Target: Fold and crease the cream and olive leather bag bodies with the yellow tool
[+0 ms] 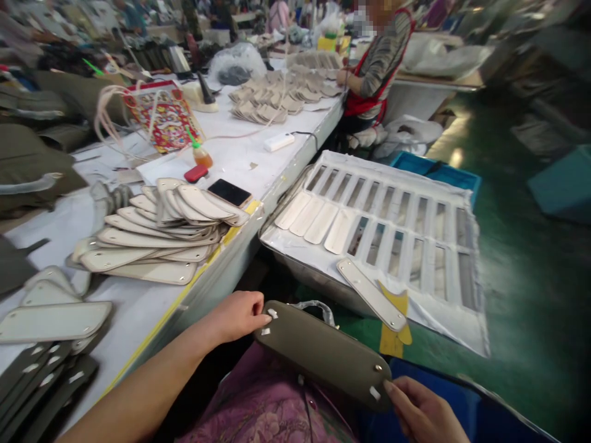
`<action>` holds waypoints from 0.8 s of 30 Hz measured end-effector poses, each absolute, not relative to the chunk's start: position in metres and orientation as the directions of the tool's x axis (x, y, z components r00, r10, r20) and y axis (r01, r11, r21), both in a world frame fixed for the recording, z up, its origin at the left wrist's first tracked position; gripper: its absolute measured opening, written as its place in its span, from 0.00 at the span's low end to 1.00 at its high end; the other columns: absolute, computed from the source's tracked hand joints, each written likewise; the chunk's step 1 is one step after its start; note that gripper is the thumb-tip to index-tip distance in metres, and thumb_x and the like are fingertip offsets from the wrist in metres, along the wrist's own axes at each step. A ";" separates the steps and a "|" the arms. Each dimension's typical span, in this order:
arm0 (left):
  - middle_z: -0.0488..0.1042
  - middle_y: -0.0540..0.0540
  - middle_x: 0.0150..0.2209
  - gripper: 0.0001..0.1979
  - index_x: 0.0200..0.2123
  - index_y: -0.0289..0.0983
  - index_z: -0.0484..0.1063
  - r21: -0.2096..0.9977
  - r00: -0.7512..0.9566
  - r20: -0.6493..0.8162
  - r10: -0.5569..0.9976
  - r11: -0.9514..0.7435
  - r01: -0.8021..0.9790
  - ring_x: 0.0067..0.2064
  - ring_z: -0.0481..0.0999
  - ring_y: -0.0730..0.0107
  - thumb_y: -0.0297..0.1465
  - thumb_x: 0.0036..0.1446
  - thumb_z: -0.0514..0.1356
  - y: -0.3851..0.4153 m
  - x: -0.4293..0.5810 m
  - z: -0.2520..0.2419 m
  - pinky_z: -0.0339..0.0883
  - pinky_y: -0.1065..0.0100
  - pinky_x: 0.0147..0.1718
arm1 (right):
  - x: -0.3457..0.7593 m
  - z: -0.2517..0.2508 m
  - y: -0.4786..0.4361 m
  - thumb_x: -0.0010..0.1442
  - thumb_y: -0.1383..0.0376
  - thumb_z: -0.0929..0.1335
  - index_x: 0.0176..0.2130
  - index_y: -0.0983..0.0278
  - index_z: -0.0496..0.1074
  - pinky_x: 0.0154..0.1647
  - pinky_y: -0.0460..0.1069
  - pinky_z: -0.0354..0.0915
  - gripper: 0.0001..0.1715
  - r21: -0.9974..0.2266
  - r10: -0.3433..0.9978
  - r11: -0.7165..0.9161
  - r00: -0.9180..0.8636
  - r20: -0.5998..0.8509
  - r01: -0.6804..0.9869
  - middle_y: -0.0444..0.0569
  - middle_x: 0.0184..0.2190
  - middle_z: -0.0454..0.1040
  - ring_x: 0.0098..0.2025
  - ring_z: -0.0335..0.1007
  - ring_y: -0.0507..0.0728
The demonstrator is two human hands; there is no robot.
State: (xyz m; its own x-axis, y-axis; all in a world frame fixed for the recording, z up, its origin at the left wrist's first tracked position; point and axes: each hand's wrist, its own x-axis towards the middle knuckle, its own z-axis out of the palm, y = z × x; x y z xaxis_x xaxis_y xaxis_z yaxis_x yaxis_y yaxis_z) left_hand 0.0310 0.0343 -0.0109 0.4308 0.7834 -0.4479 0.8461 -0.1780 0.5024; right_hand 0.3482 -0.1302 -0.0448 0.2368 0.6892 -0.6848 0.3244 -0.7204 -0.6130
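Note:
Across my lap lies a long olive-green panel [323,354] with rounded ends, tilted down to the right. Small white tabs and a metal stud show on its face. My left hand [242,317] is closed on its left end, thumb on top. At the lower right end, my right hand [422,409] pinches the edge between thumb and fingers. Behind the panel a clear plastic-wrapped loop [318,306] sticks up; I cannot tell whether it is joined to it. A loose pale strip with rivets [372,295] lies on the near edge of the white slotted rack [450,307].
Pale rounded pieces [152,240] are piled on the white table [240,151] at left, near a phone [229,192] and a glue bottle [202,155]. Dark green pieces [41,381] lie lower left. Pale strips [318,221] rest on the rack. A co-worker [376,67] sits beyond.

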 end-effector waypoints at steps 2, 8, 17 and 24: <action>0.72 0.49 0.32 0.16 0.38 0.39 0.68 0.471 0.408 -0.413 0.814 -0.192 0.861 0.32 0.71 0.66 0.41 0.47 0.58 0.032 0.028 -0.012 0.60 0.69 0.30 | 0.345 -0.037 -0.130 0.51 0.49 0.62 0.23 0.63 0.64 0.17 0.44 0.52 0.20 -0.642 0.722 -0.690 0.263 -0.640 0.334 0.39 0.13 0.59 0.16 0.56 0.49; 0.58 0.46 0.60 0.26 0.55 0.44 0.62 0.568 0.743 -0.155 0.651 -0.556 0.607 0.59 0.57 0.56 0.34 0.50 0.56 0.019 0.082 -0.021 0.48 0.59 0.58 | 0.349 -0.036 -0.135 0.53 0.58 0.62 0.22 0.64 0.64 0.15 0.42 0.50 0.14 -0.678 0.741 -0.670 0.309 -0.596 0.302 0.39 0.13 0.60 0.15 0.57 0.48; 0.61 0.34 0.57 0.41 0.57 0.31 0.56 0.557 0.945 -0.099 0.312 -0.769 0.313 0.56 0.61 0.50 0.38 0.40 0.65 -0.041 0.206 -0.046 0.51 0.52 0.56 | 0.357 -0.046 -0.143 0.53 0.61 0.63 0.23 0.65 0.66 0.13 0.41 0.50 0.12 -0.720 0.780 -0.625 0.286 -0.557 0.302 0.41 0.14 0.64 0.15 0.60 0.48; 0.64 0.36 0.53 0.36 0.54 0.31 0.59 0.461 0.952 -0.039 0.302 -0.840 0.285 0.53 0.63 0.52 0.38 0.41 0.64 -0.042 0.203 -0.049 0.55 0.54 0.54 | 0.361 -0.045 -0.145 0.52 0.62 0.63 0.23 0.64 0.67 0.15 0.41 0.49 0.11 -0.720 0.809 -0.588 0.267 -0.524 0.368 0.40 0.14 0.64 0.16 0.60 0.47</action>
